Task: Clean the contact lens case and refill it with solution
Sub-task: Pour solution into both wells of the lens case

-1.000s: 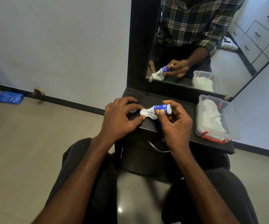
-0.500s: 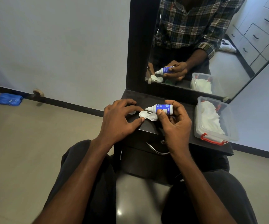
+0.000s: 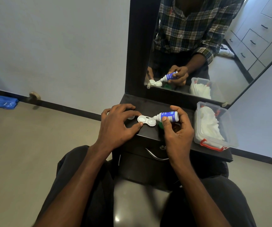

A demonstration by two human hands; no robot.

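Observation:
A white contact lens case [image 3: 146, 120] with two open wells lies on the dark dresser top [image 3: 150, 134]. My left hand [image 3: 117, 126] pinches its left end between thumb and forefinger. My right hand [image 3: 175, 130] grips a small white solution bottle with a blue label [image 3: 167, 116], tilted with its nozzle down over the case's right well. A white cap [image 3: 131, 118] lies by my left fingers, and a green cap [image 3: 161, 125] shows partly under my right thumb.
A clear plastic box with red clasps [image 3: 213, 126], holding white tissues, stands at the right of the dresser top. A mirror [image 3: 197, 46] rises behind. A drawer handle [image 3: 156, 155] is below. A blue packet [image 3: 3, 102] lies on the floor far left.
The bottle's nozzle has moved from the case's left side to over the right well and tipped downward. My left hand has kept its hold on the case.

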